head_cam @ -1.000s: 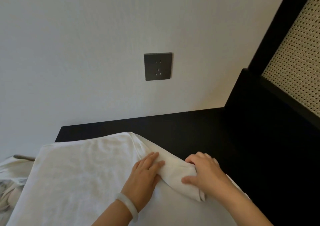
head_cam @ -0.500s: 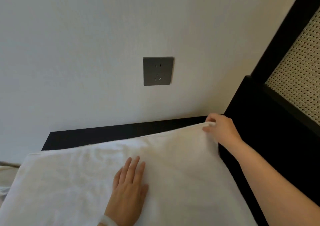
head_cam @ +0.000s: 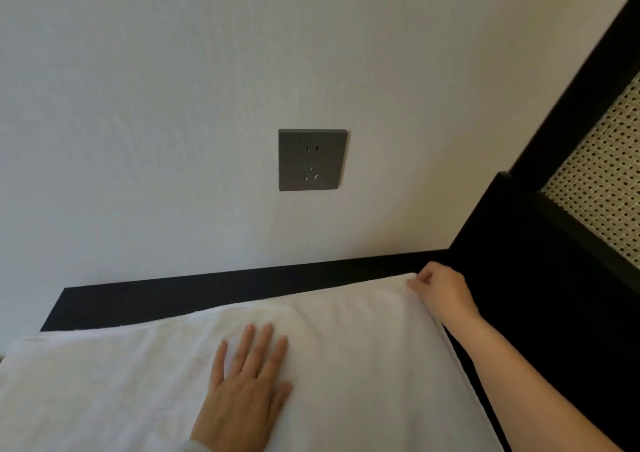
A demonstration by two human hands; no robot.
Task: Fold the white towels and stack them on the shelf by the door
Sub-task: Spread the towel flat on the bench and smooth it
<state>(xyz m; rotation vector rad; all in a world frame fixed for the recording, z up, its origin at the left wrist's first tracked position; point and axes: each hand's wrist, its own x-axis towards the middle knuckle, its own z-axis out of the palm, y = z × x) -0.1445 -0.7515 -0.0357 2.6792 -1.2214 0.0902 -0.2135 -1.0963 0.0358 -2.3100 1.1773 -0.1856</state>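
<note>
White towel (head_cam: 349,354) beneath left fingers (head_cam: 266,344)

Just 1 white towel (head_cam: 363,365) that I can count (extra layers, if any, can't be told apart from here). Hands: 2, i.e. 1 left hand (head_cam: 246,392), all 5 fingers showing, and 1 right hand (head_cam: 441,292). On the wall, 1 grey socket (head_cam: 311,159) w/ 5 slots: 2 above, 3 below. Beneath the cloth, 1 black top (head_cam: 207,294). Over at the right, 1 cane panel (head_cam: 602,188) set in 1 black frame (head_cam: 540,278). Walls in sight: 1.
</note>
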